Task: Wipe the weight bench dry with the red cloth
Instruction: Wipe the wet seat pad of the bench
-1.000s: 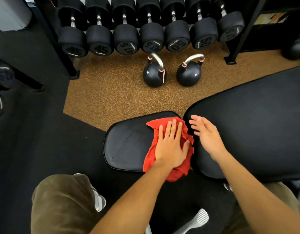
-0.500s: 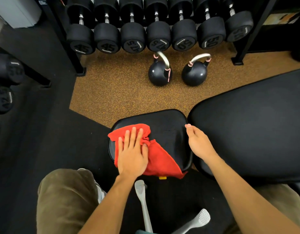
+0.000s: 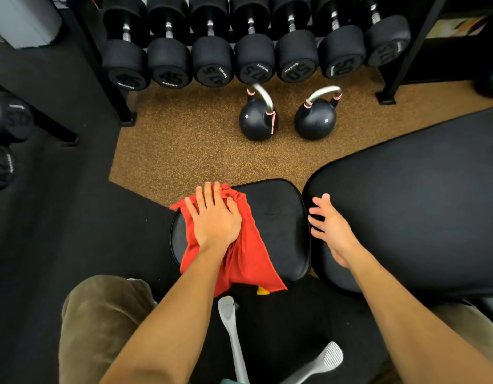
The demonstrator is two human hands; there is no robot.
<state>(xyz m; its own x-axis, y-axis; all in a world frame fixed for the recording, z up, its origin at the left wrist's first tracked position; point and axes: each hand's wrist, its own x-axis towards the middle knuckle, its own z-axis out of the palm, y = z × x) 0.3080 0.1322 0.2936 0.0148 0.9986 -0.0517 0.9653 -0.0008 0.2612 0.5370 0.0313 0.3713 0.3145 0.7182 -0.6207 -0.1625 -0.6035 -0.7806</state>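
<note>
Red cloth (image 3: 248, 259) — flat on black bench seat (image 3: 281, 225)

Your left hand (image 3: 214, 217) lies on the cloth (image 3: 248, 259) at the seat pad's (image 3: 281, 225) left, your right hand (image 3: 332, 231) at the back pad's (image 3: 419, 203) edge, kettlebells (image 3: 314, 120) and dumbbells (image 3: 253, 59) beyond.

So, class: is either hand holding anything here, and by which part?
Left hand presses flat on the upper part of the red cloth, pinning it to the seat pad without a closed grip. Right hand holds nothing.
</note>
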